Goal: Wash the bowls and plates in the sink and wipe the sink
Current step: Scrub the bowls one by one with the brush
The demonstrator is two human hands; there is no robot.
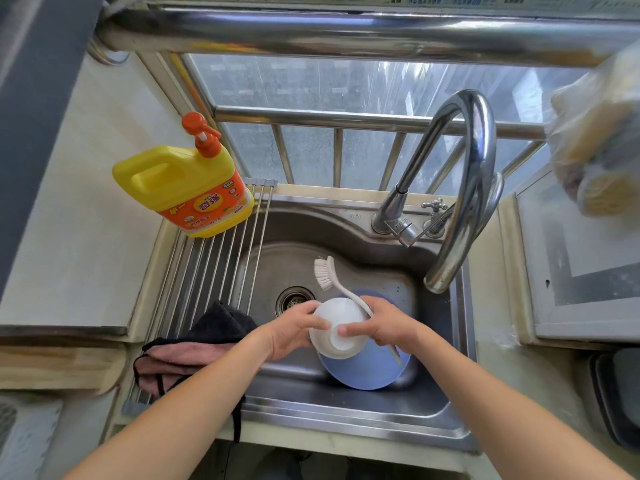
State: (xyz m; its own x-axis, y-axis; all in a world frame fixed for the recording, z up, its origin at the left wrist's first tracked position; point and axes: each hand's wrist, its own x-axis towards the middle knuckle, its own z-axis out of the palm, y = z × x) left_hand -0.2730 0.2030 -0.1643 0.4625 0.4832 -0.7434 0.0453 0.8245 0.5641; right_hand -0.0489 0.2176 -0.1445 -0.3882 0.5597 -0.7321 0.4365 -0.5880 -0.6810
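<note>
Your left hand and right hand both grip the white bowl, upturned at lower centre over the sink. Your right hand also clamps the brush handle. A blue plate lies beneath the bowl. Soap bottle stands upper left.

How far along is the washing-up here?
Nothing looks finished: the rack holds only the soap bottle and a cloth, no clean dishes. In hand: both hands, left and right, hold a white bowl, the right also gripping the brush. Left: the blue plate and wiping the sink.
</note>
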